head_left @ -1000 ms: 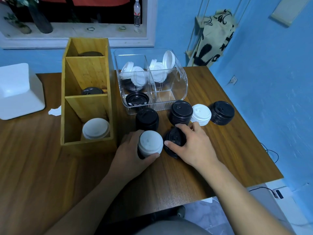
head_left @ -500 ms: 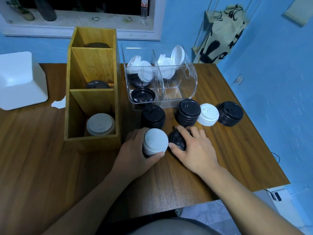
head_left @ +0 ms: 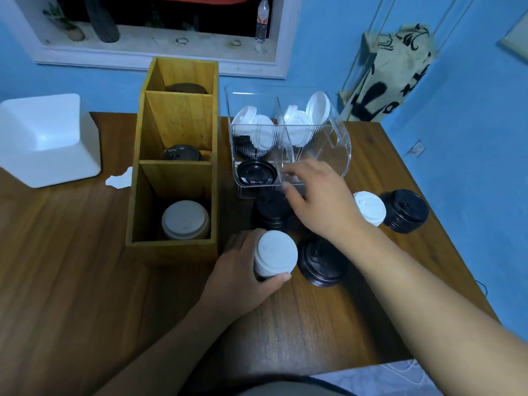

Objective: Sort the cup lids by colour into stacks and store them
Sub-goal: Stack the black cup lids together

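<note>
While the left hand (head_left: 243, 278) gripped the white stack (head_left: 275, 254), upright on the table (head_left: 85, 281), the right hand (head_left: 320, 201) hung open and empty, fingertips at the clear bin (head_left: 340, 150). The loose lids (head_left: 257, 132) lay just beyond, nearer the right hand than the left.

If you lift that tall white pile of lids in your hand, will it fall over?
Probably not: the left hand wraps the white stack, and its lids look nested. It's likely light, being thin plastic. Pushed near the top, a stack this tall could tip.
</note>
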Demonstrator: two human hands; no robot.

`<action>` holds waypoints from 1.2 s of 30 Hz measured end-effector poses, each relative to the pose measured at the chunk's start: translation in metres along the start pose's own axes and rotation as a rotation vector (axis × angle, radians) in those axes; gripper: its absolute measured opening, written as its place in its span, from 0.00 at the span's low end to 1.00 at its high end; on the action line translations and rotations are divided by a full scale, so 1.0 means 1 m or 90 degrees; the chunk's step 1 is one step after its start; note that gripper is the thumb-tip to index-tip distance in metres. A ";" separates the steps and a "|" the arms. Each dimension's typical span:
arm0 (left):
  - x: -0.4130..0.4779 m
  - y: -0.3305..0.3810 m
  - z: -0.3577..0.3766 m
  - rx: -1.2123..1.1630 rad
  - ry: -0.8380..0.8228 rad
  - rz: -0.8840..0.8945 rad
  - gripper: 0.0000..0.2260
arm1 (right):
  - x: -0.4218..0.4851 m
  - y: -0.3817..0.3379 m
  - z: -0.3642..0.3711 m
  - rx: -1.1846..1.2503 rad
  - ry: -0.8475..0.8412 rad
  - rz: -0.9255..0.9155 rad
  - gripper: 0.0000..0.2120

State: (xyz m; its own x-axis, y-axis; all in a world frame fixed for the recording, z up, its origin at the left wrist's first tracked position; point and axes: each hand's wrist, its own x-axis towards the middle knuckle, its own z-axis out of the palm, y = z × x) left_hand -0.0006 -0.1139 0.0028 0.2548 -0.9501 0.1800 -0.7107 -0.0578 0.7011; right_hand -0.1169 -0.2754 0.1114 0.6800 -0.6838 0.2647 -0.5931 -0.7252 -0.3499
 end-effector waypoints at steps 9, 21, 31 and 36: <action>-0.001 0.002 -0.003 -0.016 -0.020 -0.026 0.38 | 0.119 -0.036 0.048 -0.119 -0.315 0.056 0.13; 0.002 -0.002 -0.004 -0.020 -0.001 -0.017 0.35 | 0.107 -0.036 0.035 -0.016 -0.183 0.138 0.06; 0.002 -0.007 -0.001 -0.026 -0.009 -0.014 0.37 | -0.087 0.020 -0.027 0.689 0.114 0.463 0.06; 0.001 -0.010 0.004 0.007 0.008 -0.002 0.39 | -0.152 0.046 -0.018 0.793 0.236 0.594 0.04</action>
State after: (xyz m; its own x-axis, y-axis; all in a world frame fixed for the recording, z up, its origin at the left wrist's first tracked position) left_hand 0.0048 -0.1155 -0.0068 0.2651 -0.9461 0.1862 -0.7166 -0.0641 0.6945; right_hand -0.2549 -0.2063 0.0716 0.0496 -0.9450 -0.3232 0.1096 0.3268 -0.9387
